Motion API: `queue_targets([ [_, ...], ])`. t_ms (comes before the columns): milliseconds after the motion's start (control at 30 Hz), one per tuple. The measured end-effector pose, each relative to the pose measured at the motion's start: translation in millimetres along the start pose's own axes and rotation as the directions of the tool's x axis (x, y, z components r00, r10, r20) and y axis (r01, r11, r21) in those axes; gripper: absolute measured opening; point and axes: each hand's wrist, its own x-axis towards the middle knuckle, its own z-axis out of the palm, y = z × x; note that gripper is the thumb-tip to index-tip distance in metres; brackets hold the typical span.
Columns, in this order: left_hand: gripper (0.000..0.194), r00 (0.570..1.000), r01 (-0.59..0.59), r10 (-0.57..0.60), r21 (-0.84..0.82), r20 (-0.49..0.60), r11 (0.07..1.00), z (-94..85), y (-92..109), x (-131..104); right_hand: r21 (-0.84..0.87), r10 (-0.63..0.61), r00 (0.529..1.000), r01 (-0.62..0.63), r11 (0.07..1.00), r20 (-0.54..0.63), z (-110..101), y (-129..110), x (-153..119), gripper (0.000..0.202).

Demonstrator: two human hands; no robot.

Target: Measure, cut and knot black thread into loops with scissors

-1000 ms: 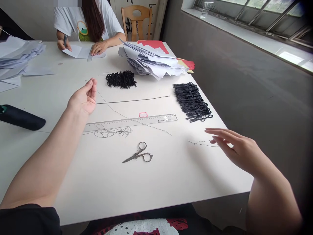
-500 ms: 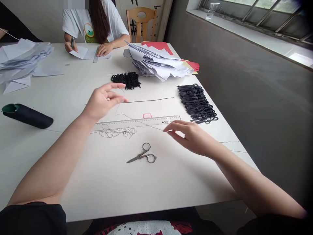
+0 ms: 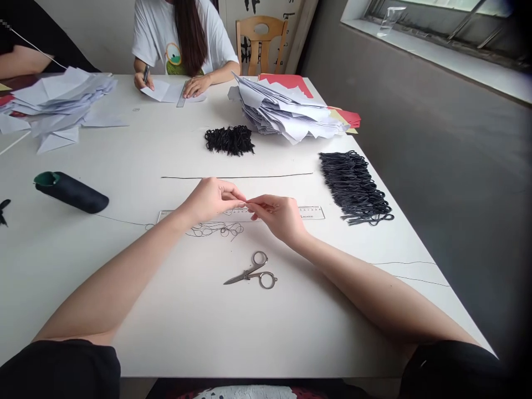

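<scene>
My left hand [image 3: 211,200] and my right hand [image 3: 282,219] meet fingertip to fingertip above a clear ruler [image 3: 312,213]. Both are closed in a pinch on a thin dark thread, which my fingers mostly hide. Below them lies a loose tangle of thread [image 3: 214,228]. A strand runs left from it to a dark thread spool [image 3: 72,193] lying on its side. Nearer to me, small metal scissors [image 3: 251,273] rest with handles apart. Beyond my hands a black cord [image 3: 274,176] is stretched out straight across the table.
Bundles of black looped cords lie at the back [image 3: 230,140] and at the right [image 3: 353,185]. A stack of folded white papers [image 3: 286,111] stands behind, another paper pile [image 3: 62,102] at left. Across the white table [image 3: 178,327] a person [image 3: 187,44] writes with a ruler.
My hands were apart, with thread trailing from my right hand. Both have come together over the ruler, the left moving down and right, the right moving left. The view has shifted slightly left.
</scene>
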Motion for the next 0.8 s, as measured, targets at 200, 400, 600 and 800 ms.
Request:
queue_targets([
  [200, 0.014, 0.996, 0.084, -0.082, -0.326, 0.019, 0.942, 15.8, -14.4, 9.5, -0.181, -0.254, 0.956, 0.226, 0.957, -0.145, -9.7, 4.9, -0.2, 0.015],
  [400, 0.025, 0.961, 0.232, -0.267, -0.715, 0.066, 0.659, 24.6, -23.8, 13.9, -0.536, -0.554, 0.575, 0.805, 0.254, 0.602, -6.2, 1.5, -11.7, 0.023],
  [600, 0.027, 0.969, 0.224, -0.237, -0.636, 0.066, 0.739, 27.4, -17.1, 10.7, -0.54, -0.412, 0.494, 0.842, 0.006, 0.766, 11.6, -8.0, -18.8, 0.03],
  [800, 0.024, 0.984, 0.127, -0.18, -0.653, -0.014, 0.747, 34.3, -19.4, 9.9, -0.492, -0.514, 0.603, 0.797, 0.352, 0.61, 2.3, 4.5, -15.6, 0.02],
])
